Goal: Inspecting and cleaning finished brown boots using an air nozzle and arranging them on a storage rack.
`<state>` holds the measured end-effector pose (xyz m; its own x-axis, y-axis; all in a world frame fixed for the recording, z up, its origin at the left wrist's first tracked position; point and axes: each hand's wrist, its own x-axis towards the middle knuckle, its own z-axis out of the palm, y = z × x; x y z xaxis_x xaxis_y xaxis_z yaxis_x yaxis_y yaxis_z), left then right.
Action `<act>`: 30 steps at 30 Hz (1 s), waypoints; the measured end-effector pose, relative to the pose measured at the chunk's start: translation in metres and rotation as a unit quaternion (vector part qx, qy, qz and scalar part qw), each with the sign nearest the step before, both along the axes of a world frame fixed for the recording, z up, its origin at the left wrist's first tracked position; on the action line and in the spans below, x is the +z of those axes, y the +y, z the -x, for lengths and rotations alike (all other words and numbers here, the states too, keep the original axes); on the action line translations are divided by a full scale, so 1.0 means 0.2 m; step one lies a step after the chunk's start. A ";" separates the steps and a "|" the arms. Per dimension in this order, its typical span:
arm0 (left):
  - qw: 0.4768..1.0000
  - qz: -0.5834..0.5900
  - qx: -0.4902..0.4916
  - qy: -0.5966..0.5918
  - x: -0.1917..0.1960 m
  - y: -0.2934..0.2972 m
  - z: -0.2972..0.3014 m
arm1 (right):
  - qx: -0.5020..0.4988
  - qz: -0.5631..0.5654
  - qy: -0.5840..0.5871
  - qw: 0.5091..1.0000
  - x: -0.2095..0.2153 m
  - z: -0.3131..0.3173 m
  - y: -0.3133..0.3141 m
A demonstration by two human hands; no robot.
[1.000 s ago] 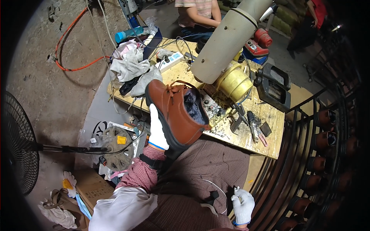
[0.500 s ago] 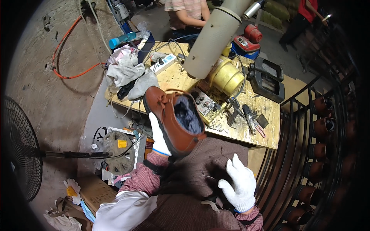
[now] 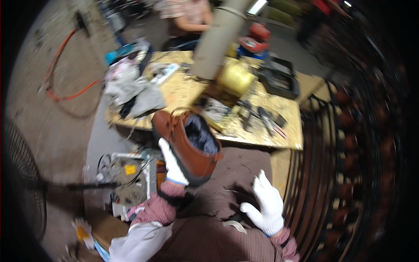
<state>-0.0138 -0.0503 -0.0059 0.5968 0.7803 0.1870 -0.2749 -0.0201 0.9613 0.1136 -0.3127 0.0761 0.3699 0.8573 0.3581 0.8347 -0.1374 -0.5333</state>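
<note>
My left hand (image 3: 173,165), in a white knit glove, grips a brown leather shoe (image 3: 185,159) by its dark sole. The shoe is tilted, its laced toe away from me and its opening facing up, showing a dark furry lining. It hangs above my lap in front of the worktable's near edge. My right hand (image 3: 265,205), gloved in white too, is held over the brown apron (image 3: 244,170) with fingers stretched, thumb apart and nothing in it.
On the yellow worktable (image 3: 179,94) are grey cloths (image 3: 150,99), a thick grey pipe (image 3: 217,43), a yellow round machine part (image 3: 235,78) and hand tools (image 3: 264,115). Racks of shoes (image 3: 347,166) stand at right, a fan (image 3: 22,179) at left. A person (image 3: 187,22) sits beyond.
The whole view has shifted and blurred as my head turned right. My left hand still holds the shoe in much the same pose; the right hand's fingers have straightened slightly.
</note>
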 end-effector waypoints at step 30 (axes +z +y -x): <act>0.935 0.157 -0.302 0.101 0.25 -0.44 -0.39 | -0.853 0.338 -0.142 0.371 0.01 0.91 -2.56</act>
